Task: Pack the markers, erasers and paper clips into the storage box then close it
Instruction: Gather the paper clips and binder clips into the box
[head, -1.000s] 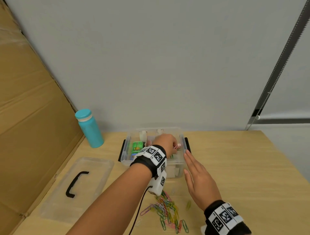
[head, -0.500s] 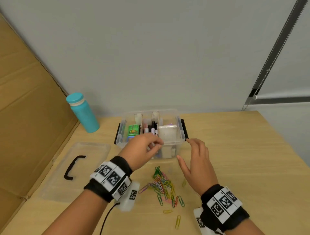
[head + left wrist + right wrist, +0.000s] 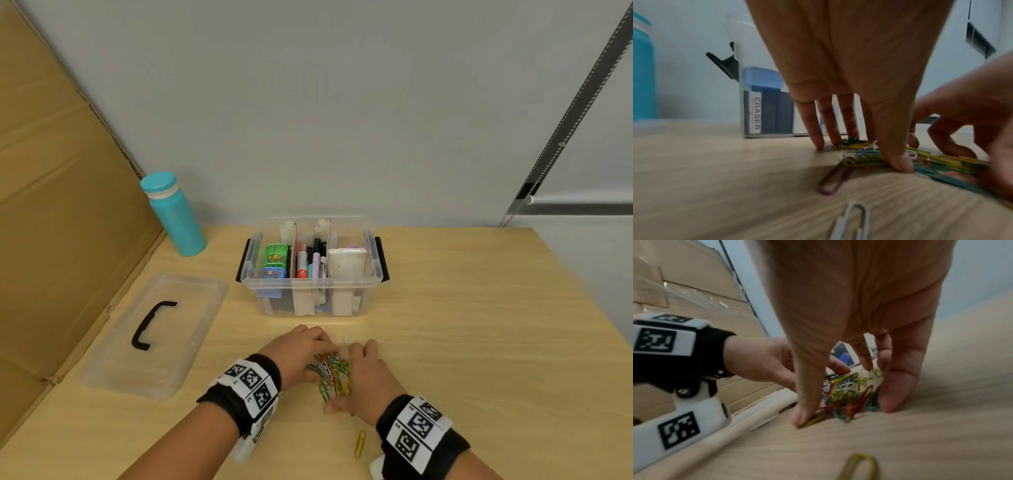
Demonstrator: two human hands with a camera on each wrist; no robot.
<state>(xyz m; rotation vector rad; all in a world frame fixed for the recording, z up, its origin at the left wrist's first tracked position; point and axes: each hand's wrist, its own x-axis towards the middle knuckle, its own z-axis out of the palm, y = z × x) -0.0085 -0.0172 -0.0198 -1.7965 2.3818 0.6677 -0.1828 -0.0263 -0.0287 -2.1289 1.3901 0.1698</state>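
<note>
While the paper clips (image 3: 330, 371) lie heaped on the table (image 3: 479, 325), they are enclosed between the left hand (image 3: 298, 354) and right hand (image 3: 368, 380), fingertips (image 3: 900, 164) extended onto the pile, nothing gripped. Beyond the fingers, the storage box (image 3: 311, 267) is seen uncovered.

Paper clips (image 3: 330, 371) between the two grips — green, yellow, red, blue, purple, white, one stray yellow clip (image 3: 359, 444) beside the right wristband (image 3: 419, 432), wristbands black with black-and-white square codes, pale wood-grain surface (image 3: 479, 325), beyond the grips a clear storage box (image 3: 311, 286) with black latches, green eraser (image 3: 275, 254), blue eraser (image 3: 273, 274), teal bottle (image 3: 174, 215).
</note>
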